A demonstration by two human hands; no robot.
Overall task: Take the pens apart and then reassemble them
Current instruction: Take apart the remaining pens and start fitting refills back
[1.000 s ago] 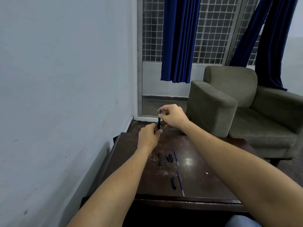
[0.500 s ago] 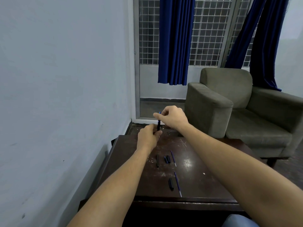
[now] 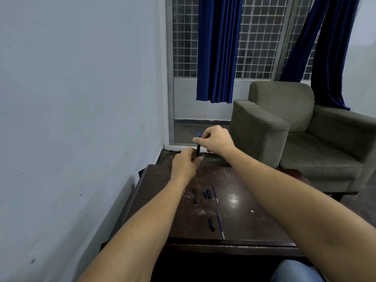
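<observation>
Fingers of the left hand curl round the lower end of a slim black plastic pen barrel, holding it upright in the air over the far edge of a dark brown wooden table. Just above and to the right of it, the right hand pinches the barrel's upper part between thumb and fingertips, knuckles turned up. A short blue end pokes out above that pinch. The two hands are nearly touching, with a short stretch of black barrel showing between them. Below the left hand, nearer the person, loose pen parts lie on the tabletop: a long black tube just below the wrist, a pair of short black-and-blue pieces just right of it, and a thin blue ink refill beside those, slanted. Closer still to the person, well below both hands, a short black cap-like piece lies beside a second thin blue refill near the table's front edge. Any print on the parts is too small to read. Beyond the right hand stands an olive-green upholstered armchair. Behind both hands hang dark blue curtains over a white-gridded window, and left of the left hand runs a pale blue-grey wall. A blue denim knee shows under the right forearm.
</observation>
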